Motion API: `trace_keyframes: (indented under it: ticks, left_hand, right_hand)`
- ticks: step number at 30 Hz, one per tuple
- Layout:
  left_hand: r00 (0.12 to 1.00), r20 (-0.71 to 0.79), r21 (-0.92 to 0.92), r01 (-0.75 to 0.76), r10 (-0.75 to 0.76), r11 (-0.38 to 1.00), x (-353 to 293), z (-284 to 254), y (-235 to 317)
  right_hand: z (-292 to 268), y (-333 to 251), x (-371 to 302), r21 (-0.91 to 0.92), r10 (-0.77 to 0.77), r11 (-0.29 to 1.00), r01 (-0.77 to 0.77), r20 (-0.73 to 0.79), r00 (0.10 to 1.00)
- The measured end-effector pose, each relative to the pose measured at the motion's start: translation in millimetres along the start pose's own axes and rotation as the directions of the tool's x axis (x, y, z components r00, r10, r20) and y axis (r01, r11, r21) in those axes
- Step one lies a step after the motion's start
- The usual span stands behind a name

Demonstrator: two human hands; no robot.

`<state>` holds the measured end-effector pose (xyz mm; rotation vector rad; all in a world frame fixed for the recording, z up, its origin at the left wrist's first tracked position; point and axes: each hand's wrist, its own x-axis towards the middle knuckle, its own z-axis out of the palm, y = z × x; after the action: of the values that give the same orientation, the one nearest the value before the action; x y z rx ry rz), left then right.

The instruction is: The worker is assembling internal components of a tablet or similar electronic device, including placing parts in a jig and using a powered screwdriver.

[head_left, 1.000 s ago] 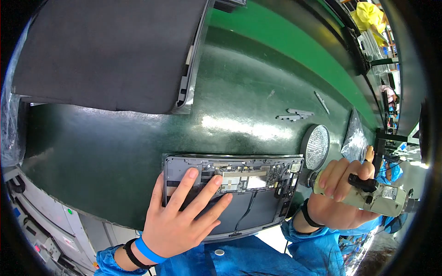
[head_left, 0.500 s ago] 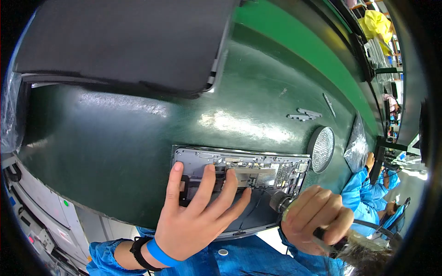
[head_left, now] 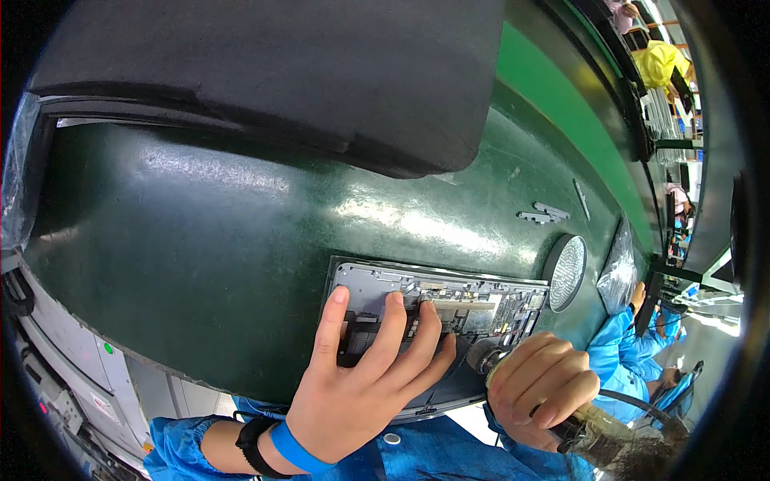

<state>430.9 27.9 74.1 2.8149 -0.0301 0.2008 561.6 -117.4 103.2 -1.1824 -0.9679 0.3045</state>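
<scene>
An opened laptop base (head_left: pixel 365 276), its grey shell and circuit boards exposed, lies near the bench's front edge. My left hand (head_left: pixel 361 385) rests on it with fingers spread, fingertips touching the inside of the shell. Wrapped in the fingers of my right hand (head_left: pixel 541 381) is an electric screwdriver (head_left: pixel 484 354) with a knurled nose and a cable. Its nose points toward the right part of the base; the bit's tip is too small to make out. Just right of the base stands a round dish (head_left: pixel 567 272) holding many small shiny parts, probably screws.
A large black foam-like slab (head_left: pixel 305 72) covers the far left of the green bench (head_left: pixel 200 232). Several thin grey strips (head_left: pixel 553 212) lie at the far right. Beyond the dish is a clear plastic bag (head_left: pixel 619 272). A co-worker's blue sleeve (head_left: pixel 611 341) shows at the right.
The black slab now reaches further right. Laptop base, left hand and dish appear slightly further right in the picture; the screwdriver stays close to the base's right part.
</scene>
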Motion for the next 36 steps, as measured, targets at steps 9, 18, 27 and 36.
trace_keyframes:
  ticks: [9,18,27,36]
  left_hand:
    - [1.0,0.001,0.005,0.011,-0.011,1.0,0.1,0.7,0.5]
    - [1.0,0.003,0.004,0.009,-0.009,1.0,-0.3,0.2,-0.4]
    - [1.0,0.021,0.001,-0.011,0.011,1.0,-0.7,-1.8,1.4]
    - [0.987,0.159,0.014,-0.039,0.037,0.999,5.0,-7.9,1.5]
  right_hand:
    - [-2.5,-2.4,1.7,0.101,0.075,0.991,-0.084,0.092,0.993]
    - [-3.9,-2.0,5.1,0.161,0.098,0.981,-0.11,0.079,0.992]
    - [-16.6,-5.5,2.2,0.157,0.092,0.982,-0.105,0.085,0.992]
    - [-45.3,-38.5,7.9,-0.067,0.014,0.997,-0.044,-0.397,0.918]
